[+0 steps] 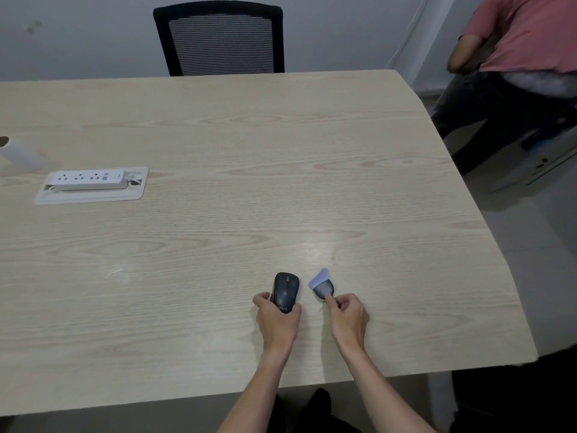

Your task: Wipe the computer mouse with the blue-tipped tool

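One mouse gripped in the left hand, one blue-tipped tool pinched by the right hand, both on the bench.

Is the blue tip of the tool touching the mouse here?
No. The tool's blue tip points away over bare table, right of the mouse, with a gap between them.

Dark grey plastic computer mouse showing pale logo near rear, too blurred for reading; nothing else legible.
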